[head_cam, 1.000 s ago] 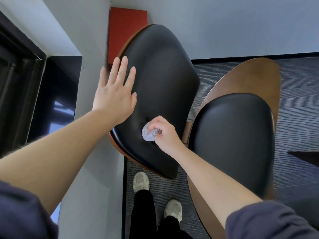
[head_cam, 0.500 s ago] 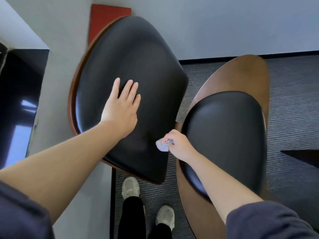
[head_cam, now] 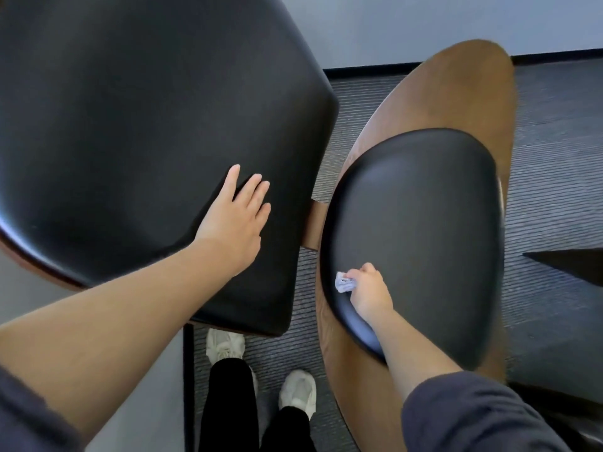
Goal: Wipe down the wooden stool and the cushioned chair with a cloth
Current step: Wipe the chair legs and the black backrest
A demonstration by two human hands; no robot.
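The cushioned chair fills the view: its black padded backrest (head_cam: 146,125) is on the left and its black seat cushion (head_cam: 424,223) sits in a brown wooden shell (head_cam: 456,89) on the right. My left hand (head_cam: 235,220) lies flat and open on the lower part of the backrest, fingers together. My right hand (head_cam: 368,288) is closed on a small crumpled pale blue-white cloth (head_cam: 343,282), which presses on the near left edge of the seat cushion. No wooden stool is in sight.
Grey ribbed carpet (head_cam: 554,190) lies under the chair, with a pale wall (head_cam: 424,24) and dark baseboard behind. My feet in white shoes (head_cam: 297,393) stand between backrest and seat shell. A dark pointed shape (head_cam: 571,265) juts in from the right edge.
My right hand has carried the cloth off the backrest's lower edge onto the seat cushion. My left hand slid down the backrest. The view moved closer and lower.
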